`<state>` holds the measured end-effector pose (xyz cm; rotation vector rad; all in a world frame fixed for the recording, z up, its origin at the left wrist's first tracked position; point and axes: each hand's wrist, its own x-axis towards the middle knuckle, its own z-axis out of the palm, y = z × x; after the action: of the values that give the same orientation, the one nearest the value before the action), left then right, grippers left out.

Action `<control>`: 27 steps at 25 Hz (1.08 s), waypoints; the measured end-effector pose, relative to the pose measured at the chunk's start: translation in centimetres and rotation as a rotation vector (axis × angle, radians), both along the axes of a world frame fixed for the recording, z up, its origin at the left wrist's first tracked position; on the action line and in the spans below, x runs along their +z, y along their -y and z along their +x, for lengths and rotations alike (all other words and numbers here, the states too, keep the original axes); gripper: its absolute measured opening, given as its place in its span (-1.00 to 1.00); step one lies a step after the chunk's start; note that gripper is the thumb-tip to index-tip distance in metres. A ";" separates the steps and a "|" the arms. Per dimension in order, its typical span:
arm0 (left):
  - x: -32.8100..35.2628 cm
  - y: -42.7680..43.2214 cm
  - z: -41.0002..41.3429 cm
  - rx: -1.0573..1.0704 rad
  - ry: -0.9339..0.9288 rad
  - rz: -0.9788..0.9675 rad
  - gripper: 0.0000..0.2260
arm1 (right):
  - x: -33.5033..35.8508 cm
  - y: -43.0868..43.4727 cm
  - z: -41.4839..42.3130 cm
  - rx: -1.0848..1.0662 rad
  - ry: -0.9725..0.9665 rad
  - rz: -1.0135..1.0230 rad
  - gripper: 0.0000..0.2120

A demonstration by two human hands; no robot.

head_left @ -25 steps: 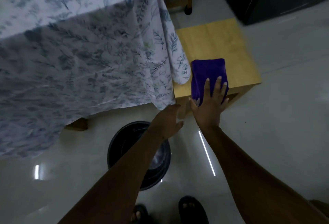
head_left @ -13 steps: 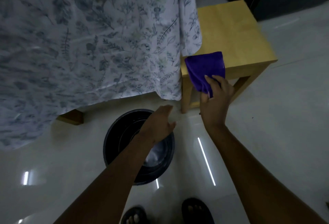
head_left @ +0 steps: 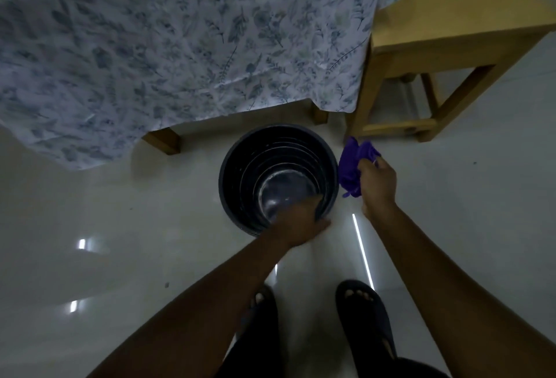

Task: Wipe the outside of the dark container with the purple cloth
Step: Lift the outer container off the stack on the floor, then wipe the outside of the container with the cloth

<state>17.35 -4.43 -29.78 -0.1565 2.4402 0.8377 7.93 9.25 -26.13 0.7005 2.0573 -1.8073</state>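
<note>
A dark round container stands upright on the pale floor, its open top facing me. My left hand grips its near rim, fingers inside and thumb outside. My right hand holds the bunched purple cloth just to the right of the container's outer wall, close to the rim. Whether the cloth touches the wall I cannot tell.
A table under a leaf-patterned cloth overhangs behind the container, with its wooden leg at the left. A wooden stool stands to the back right. My feet in dark sandals are below on the glossy floor.
My right hand lifted the purple cloth off the stool and brought it down beside the container. My left hand dropped onto the container's rim and closed on it.
</note>
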 end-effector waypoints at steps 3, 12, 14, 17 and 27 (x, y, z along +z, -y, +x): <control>-2.0 -1.0 1.8 -0.226 0.031 -0.200 -0.43 | -0.5 -0.2 0.3 0.141 -0.043 0.053 -0.78; 2.6 6.2 -1.7 0.143 -0.520 -0.289 -0.79 | -0.9 2.4 2.4 0.530 -0.370 0.203 -0.72; 1.9 7.5 -1.6 0.346 -0.520 -0.204 -0.77 | -1.9 2.9 2.5 0.660 -0.453 0.297 -0.65; -0.2 8.6 0.0 0.578 -0.444 -0.021 -0.75 | -3.7 3.0 3.7 0.817 -0.553 0.469 -0.61; -3.8 8.2 1.4 0.578 -0.406 0.039 -0.76 | -9.5 5.5 4.5 0.976 -0.548 0.741 -0.27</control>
<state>18.74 -12.67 -33.61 -0.7721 2.7932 1.2612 12.42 3.74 -35.61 -0.6917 2.6846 -0.6902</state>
